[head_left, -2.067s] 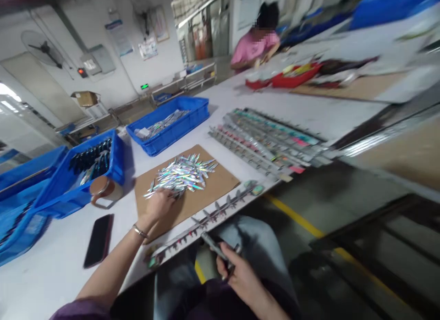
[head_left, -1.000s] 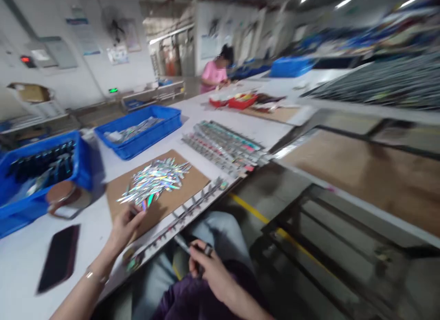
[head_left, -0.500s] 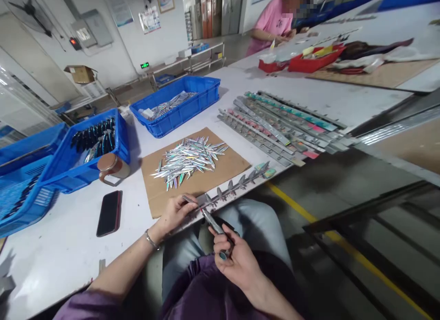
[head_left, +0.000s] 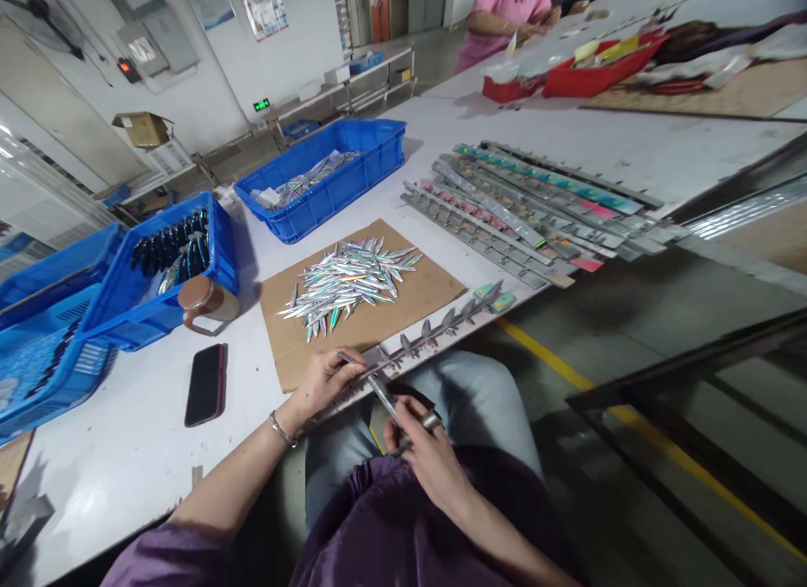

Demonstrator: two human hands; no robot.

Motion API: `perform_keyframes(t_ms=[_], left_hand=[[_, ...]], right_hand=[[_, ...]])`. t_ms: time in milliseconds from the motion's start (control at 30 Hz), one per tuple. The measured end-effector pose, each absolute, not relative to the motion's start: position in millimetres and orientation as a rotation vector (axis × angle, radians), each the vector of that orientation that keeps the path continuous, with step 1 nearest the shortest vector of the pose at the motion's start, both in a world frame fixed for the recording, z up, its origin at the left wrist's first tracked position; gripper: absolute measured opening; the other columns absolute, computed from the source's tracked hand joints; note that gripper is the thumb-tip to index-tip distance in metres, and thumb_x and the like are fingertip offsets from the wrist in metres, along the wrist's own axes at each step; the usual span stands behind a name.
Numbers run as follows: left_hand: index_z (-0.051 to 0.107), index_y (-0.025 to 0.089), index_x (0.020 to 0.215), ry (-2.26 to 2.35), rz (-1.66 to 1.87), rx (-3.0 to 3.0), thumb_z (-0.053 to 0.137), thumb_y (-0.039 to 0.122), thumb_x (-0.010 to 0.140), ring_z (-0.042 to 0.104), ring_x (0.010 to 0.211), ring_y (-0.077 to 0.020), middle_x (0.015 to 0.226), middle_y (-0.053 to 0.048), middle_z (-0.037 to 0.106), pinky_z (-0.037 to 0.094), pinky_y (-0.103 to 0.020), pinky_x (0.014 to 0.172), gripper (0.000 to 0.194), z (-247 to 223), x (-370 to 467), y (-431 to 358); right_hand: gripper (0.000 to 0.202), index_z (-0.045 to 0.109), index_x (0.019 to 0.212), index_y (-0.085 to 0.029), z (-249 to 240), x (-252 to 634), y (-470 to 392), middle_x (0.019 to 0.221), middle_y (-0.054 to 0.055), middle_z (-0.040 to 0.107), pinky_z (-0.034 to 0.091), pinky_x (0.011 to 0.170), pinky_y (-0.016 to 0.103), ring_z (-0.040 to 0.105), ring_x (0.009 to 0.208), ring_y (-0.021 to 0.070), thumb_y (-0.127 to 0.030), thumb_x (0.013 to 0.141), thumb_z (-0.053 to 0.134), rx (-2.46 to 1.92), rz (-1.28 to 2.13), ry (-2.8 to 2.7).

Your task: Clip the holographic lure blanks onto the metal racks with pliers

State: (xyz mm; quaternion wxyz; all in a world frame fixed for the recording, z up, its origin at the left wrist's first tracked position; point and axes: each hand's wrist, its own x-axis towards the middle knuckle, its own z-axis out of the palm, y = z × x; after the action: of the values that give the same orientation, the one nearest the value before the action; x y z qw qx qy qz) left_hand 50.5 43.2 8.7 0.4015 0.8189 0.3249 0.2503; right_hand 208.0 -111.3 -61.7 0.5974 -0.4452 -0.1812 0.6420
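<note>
My left hand (head_left: 328, 380) is at the table's front edge, its fingers pinched on a small thin grey piece at the near end of a metal strip (head_left: 435, 335). Small grey fins stand up along that strip. Lower right of it, over my lap, my right hand (head_left: 419, 440) is wrapped round a silvery metal tool (head_left: 383, 395), whose tip reaches the strip beside my left fingers. Behind the hands, a pile of shiny fish-shaped pieces (head_left: 353, 280) lies on a cardboard sheet (head_left: 281, 351).
Blue crates (head_left: 340, 202) line the table's far left. A brown-lidded mug (head_left: 200, 297) and a phone (head_left: 206, 385) stand at left. More strips (head_left: 504, 204) lie at right, near red trays (head_left: 605, 64). A person in pink (head_left: 504, 15) is across the table.
My right hand has turned over, with its back now facing up, still round the metal tool. My left hand keeps its place on the strip. The view has tilted slightly downward.
</note>
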Motion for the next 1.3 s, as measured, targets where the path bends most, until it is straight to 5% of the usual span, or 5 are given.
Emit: perform_keyframes(t_ms=[167, 433, 833, 1067, 1300], left_hand=[[0.074, 0.02, 0.095, 0.793, 0.556, 2.267, 0.053, 0.057, 0.103, 0.073, 0.087, -0.0198, 0.093, -0.009, 0.077, 0.055, -0.031, 0.083, 0.043, 17, 58, 38], [0.071, 0.019, 0.098, 0.817, 0.641, 2.324, 0.05, 0.052, 0.105, 0.072, 0.088, -0.0202, 0.093, -0.01, 0.076, 0.055, -0.032, 0.084, 0.039, 9, 63, 30], [0.07, 0.019, 0.098, 0.813, 0.613, 2.383, 0.046, 0.051, 0.107, 0.069, 0.085, -0.0204, 0.091, -0.01, 0.074, 0.053, -0.033, 0.08, 0.041, 7, 64, 30], [0.07, 0.02, 0.097, 0.811, 0.582, 2.31, 0.046, 0.053, 0.107, 0.069, 0.088, -0.0209, 0.09, -0.009, 0.073, 0.054, -0.034, 0.085, 0.042, 9, 66, 30], [0.069, 0.019, 0.1, 0.819, 0.559, 2.368, 0.045, 0.053, 0.107, 0.067, 0.085, -0.0203, 0.09, -0.009, 0.071, 0.053, -0.033, 0.081, 0.042, 8, 65, 29]], right_hand=[[0.029, 0.072, 0.115, -0.018, -56, 211, -111, 0.093, 0.011, 0.077, 0.049, 0.069, 0.03, 0.07, 0.082, 0.0227, -0.036, 0.096, 0.06, -1.64, 0.772, -1.214], [0.064, 0.072, 0.097, -0.018, -53, 217, -105, 0.061, 0.001, 0.063, 0.038, 0.047, 0.024, 0.05, 0.049, 0.0142, -0.064, 0.105, 0.028, -1.352, 1.373, -0.774], [0.029, 0.068, 0.125, -0.017, -55, 223, -122, 0.081, 0.008, 0.074, 0.035, 0.073, 0.036, 0.066, 0.074, 0.0211, -0.028, 0.109, 0.047, -1.837, -0.027, -1.805], [0.024, 0.073, 0.117, -0.019, -48, 223, -108, 0.084, 0.007, 0.076, 0.041, 0.064, 0.029, 0.066, 0.073, 0.0204, -0.03, 0.099, 0.06, -1.781, 0.809, -1.377], [0.06, 0.073, 0.087, -0.02, -59, 219, -100, 0.05, -0.008, 0.044, 0.034, 0.045, 0.022, 0.032, 0.041, 0.0111, -0.063, 0.104, 0.035, -1.23, 1.479, -0.76]])
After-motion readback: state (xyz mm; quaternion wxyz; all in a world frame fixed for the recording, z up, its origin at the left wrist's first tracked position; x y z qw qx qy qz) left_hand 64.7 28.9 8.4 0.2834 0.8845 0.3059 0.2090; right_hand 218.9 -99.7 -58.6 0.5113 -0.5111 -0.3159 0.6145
